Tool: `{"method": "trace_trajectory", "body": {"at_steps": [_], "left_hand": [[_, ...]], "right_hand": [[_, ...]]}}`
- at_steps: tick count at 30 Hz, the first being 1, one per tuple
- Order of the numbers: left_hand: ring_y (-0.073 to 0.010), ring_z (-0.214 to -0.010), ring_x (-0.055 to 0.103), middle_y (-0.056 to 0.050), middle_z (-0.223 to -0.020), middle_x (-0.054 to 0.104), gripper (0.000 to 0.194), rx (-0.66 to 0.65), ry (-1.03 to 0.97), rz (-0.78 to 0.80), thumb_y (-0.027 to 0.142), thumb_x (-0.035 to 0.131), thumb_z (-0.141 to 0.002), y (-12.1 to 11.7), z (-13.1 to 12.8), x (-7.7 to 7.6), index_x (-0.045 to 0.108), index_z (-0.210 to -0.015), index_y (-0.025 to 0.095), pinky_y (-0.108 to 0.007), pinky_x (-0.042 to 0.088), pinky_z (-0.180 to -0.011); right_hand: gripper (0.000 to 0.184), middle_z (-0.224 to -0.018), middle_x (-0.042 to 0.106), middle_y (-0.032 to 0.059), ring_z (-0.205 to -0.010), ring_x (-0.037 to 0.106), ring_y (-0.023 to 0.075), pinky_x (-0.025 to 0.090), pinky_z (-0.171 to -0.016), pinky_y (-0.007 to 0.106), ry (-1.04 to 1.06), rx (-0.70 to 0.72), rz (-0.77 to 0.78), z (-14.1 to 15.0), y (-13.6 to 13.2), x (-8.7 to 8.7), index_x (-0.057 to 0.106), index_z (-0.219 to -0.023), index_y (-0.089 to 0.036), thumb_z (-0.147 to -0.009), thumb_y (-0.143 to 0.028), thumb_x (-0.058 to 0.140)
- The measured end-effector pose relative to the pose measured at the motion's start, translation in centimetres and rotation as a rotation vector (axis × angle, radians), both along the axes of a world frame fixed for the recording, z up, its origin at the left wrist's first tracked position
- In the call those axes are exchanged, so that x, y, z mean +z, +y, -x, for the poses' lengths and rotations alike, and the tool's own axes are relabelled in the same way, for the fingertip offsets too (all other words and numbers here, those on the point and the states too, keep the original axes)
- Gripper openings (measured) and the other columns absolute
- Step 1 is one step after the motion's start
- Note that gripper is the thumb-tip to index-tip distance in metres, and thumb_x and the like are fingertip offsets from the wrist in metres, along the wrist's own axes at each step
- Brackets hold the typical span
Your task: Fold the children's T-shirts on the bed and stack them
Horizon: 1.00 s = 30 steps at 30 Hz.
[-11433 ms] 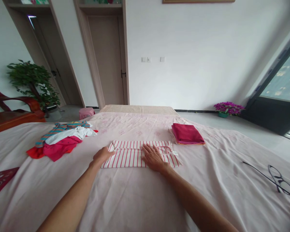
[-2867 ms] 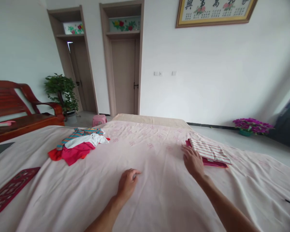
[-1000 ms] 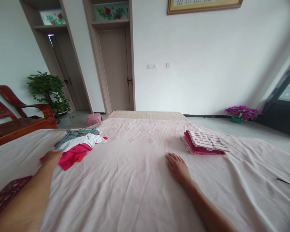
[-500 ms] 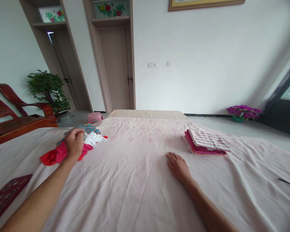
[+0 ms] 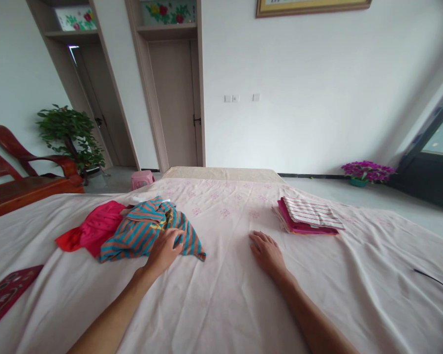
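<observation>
My left hand point(image 5: 167, 250) is closed on a blue and brown striped garment point(image 5: 136, 235), which spreads out loosely to both sides of the hand. A crumpled pink-red garment point(image 5: 102, 223) lies against its left side, with a bright red piece point(image 5: 69, 240) at the outer end. Bits of white cloth show behind the stripes. Flat on the pale sheet point(image 5: 214, 290) rests my right hand point(image 5: 268, 250), palm down, fingers stretched out and holding nothing. Just beyond it, to the right, sits a folded stack of cloths point(image 5: 310, 215) with a red-and-white striped one on top.
A dark red printed box or board point(image 5: 11, 297) lies at the left edge. A thin black cord point(image 5: 435, 281) crosses the sheet at the right. Past the sheet stand a pink stool point(image 5: 142, 180), a wooden bench point(image 5: 37, 172) and purple flowers point(image 5: 369, 171).
My left hand has moved right and nearer, drawing the striped garment out of the pile so that it now lies across the front. My right hand has stayed in place.
</observation>
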<state>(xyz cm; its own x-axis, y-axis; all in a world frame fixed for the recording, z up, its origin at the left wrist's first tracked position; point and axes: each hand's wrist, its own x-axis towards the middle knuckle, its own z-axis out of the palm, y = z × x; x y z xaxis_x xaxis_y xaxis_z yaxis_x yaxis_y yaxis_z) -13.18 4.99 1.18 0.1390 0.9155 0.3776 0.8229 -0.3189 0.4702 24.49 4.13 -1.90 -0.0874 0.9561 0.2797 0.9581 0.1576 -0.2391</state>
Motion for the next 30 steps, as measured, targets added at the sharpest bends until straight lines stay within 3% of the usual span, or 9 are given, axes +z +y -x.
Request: {"method": "trace_trajectory", "body": {"at_steps": [3, 5, 10, 15, 19, 21, 25, 28, 30], "left_hand": [[-0.0273, -0.112, 0.058, -0.01, -0.114, 0.065, 0.032, 0.196, 0.135, 0.031, 0.03, 0.066, -0.076, 0.7, 1.9, -1.6, 0.067, -0.107, 0.022, -0.038, 0.042, -0.098], [-0.0263, -0.107, 0.059, -0.009, -0.103, 0.068, 0.016, 0.239, 0.136, 0.048, 0.03, 0.063, -0.079, 1.0, 2.5, -1.9, 0.068, -0.092, 0.022, -0.036, 0.042, -0.094], [-0.0206, -0.087, 0.063, -0.005, -0.087, 0.069, 0.022, 0.281, 0.006, 0.051, 0.031, 0.043, -0.092, 1.4, 0.3, -0.2, 0.06, -0.084, 0.022, -0.03, 0.045, -0.076], [-0.0168, -0.075, 0.065, -0.003, -0.083, 0.068, 0.023, -0.105, -0.495, 0.127, 0.038, 0.045, -0.091, -1.1, -6.9, 2.0, 0.059, -0.093, 0.019, -0.029, 0.05, -0.071], [-0.0181, -0.09, 0.066, -0.006, -0.098, 0.07, 0.016, -0.403, -0.484, 0.246, 0.028, 0.054, -0.085, -3.3, -10.2, 2.6, 0.063, -0.097, 0.02, -0.03, 0.052, -0.082], [-0.0189, -0.094, 0.066, -0.007, -0.099, 0.07, 0.016, -0.307, -0.385, 0.17, 0.023, 0.051, -0.085, -3.2, -9.2, 2.7, 0.064, -0.095, 0.02, -0.032, 0.05, -0.088], [-0.0273, -0.11, 0.059, -0.012, -0.115, 0.066, 0.027, 0.149, 0.027, 0.014, 0.032, 0.058, -0.083, -1.9, -3.8, 2.6, 0.064, -0.107, 0.02, -0.039, 0.044, -0.095], [-0.031, -0.106, 0.061, -0.014, -0.114, 0.066, 0.043, 0.292, 0.228, 0.192, 0.048, 0.062, -0.08, -1.3, -0.1, 1.9, 0.062, -0.113, 0.02, -0.038, 0.045, -0.086], [-0.0283, -0.097, 0.065, -0.01, -0.101, 0.071, 0.031, 0.277, 0.231, 0.33, 0.045, 0.06, -0.08, -1.0, 1.0, 1.4, 0.065, -0.1, 0.022, -0.034, 0.046, -0.078]], "right_hand": [[0.042, -0.141, 0.054, 0.0049, -0.132, 0.044, 0.0238, 0.03, -0.111, 0.038, -0.001, 0.003, 0.007, 0.0, 0.0, 0.1, 0.06, -0.131, -0.023, -0.094, -0.032, 0.041], [0.042, -0.141, 0.054, 0.0049, -0.132, 0.044, 0.0237, 0.03, -0.112, 0.038, -0.001, 0.002, 0.009, 0.0, -0.1, 0.1, 0.06, -0.131, -0.023, -0.094, -0.031, 0.041], [0.041, -0.141, 0.054, 0.0055, -0.132, 0.044, 0.0234, 0.029, -0.112, 0.038, 0.018, -0.001, 0.007, 0.0, -0.1, 0.2, 0.06, -0.13, -0.024, -0.094, -0.03, 0.042], [0.041, -0.139, 0.055, 0.0072, -0.131, 0.045, 0.0252, 0.031, -0.111, 0.04, 0.066, 0.016, -0.002, -0.2, 0.1, -0.2, 0.062, -0.128, -0.022, -0.092, -0.03, 0.044], [0.04, -0.132, 0.061, 0.0094, -0.125, 0.051, 0.0244, 0.036, -0.108, 0.039, 0.166, 0.046, -0.051, -0.9, 0.1, -0.4, 0.064, -0.124, -0.019, -0.089, -0.024, 0.045], [0.039, -0.125, 0.064, 0.0097, -0.119, 0.055, 0.0236, 0.041, -0.103, 0.038, 0.233, 0.069, -0.138, -1.0, -0.3, -0.1, 0.065, -0.122, -0.019, -0.09, -0.022, 0.044], [0.033, -0.106, 0.069, 0.0083, -0.099, 0.061, 0.0223, 0.046, -0.09, 0.036, 0.269, 0.218, -0.258, 0.8, -2.3, 2.0, 0.067, -0.113, -0.022, -0.092, -0.018, 0.043], [0.027, -0.096, 0.07, 0.0056, -0.088, 0.06, 0.0196, 0.046, -0.082, 0.033, 0.213, 0.48, -0.174, 4.3, -4.5, 4.3, 0.068, -0.106, -0.025, -0.093, -0.019, 0.045], [0.026, -0.105, 0.069, 0.0052, -0.097, 0.058, 0.0218, 0.044, -0.087, 0.036, 0.133, 0.613, -0.113, 7.2, -5.7, 5.3, 0.065, -0.115, -0.028, -0.09, -0.026, 0.056]]}}
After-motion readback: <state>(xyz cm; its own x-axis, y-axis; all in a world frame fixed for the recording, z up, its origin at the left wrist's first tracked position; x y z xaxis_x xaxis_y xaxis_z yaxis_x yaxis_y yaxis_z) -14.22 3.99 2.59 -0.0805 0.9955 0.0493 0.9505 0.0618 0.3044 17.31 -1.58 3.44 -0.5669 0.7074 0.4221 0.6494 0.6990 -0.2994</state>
